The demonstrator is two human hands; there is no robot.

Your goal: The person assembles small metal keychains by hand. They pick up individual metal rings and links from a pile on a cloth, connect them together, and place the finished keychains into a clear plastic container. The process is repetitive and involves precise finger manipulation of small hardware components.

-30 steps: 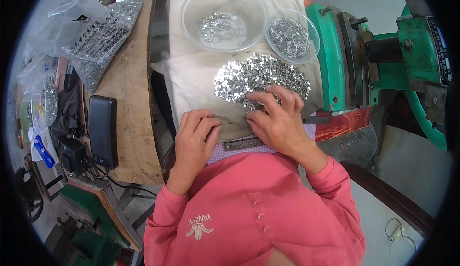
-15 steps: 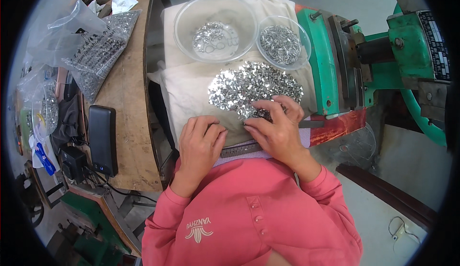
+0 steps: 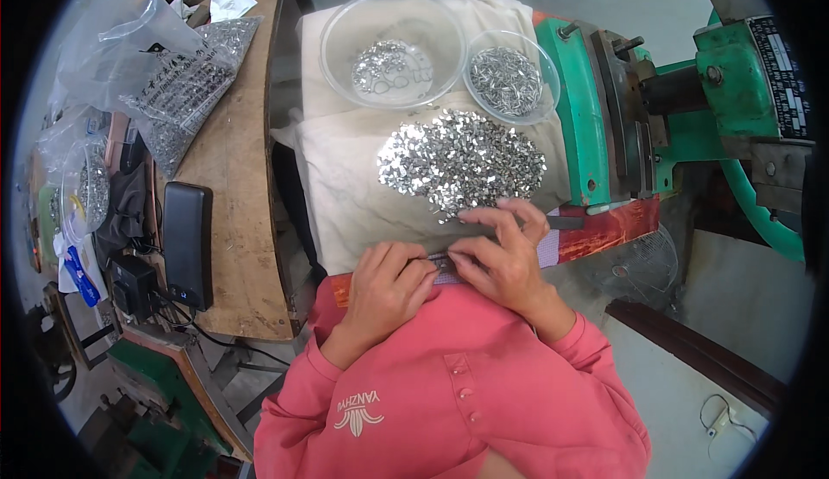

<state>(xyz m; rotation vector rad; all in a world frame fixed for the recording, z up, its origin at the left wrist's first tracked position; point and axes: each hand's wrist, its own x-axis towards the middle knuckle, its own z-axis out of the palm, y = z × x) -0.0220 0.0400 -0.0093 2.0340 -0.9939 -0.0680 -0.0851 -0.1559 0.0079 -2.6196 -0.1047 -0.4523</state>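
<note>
A heap of small shiny metal pieces (image 3: 462, 155) lies on the cream cloth (image 3: 345, 211) in front of me. My left hand (image 3: 390, 285) is at the cloth's near edge, fingers curled and pressed together. To its right my right hand (image 3: 505, 259) has thumb and forefinger pinched, with other fingers raised close to the heap's near edge. Their fingertips nearly meet over a narrow dark metal strip (image 3: 441, 263), mostly hidden by the hands. Whatever small thing is between the fingertips is too small to make out.
Behind the heap stand a large clear tub (image 3: 393, 47) with some metal pieces and a smaller clear bowl (image 3: 508, 80) of thin metal pieces. A green machine (image 3: 587, 116) is at the right. On the left wooden table (image 3: 246, 220) are a black power bank (image 3: 187, 246) and a filled plastic bag (image 3: 186, 91).
Both hands have moved nearer to my body. The left has also gone right, and the right has drawn back from the heap, so the fingertips are closer together over the strip.
</note>
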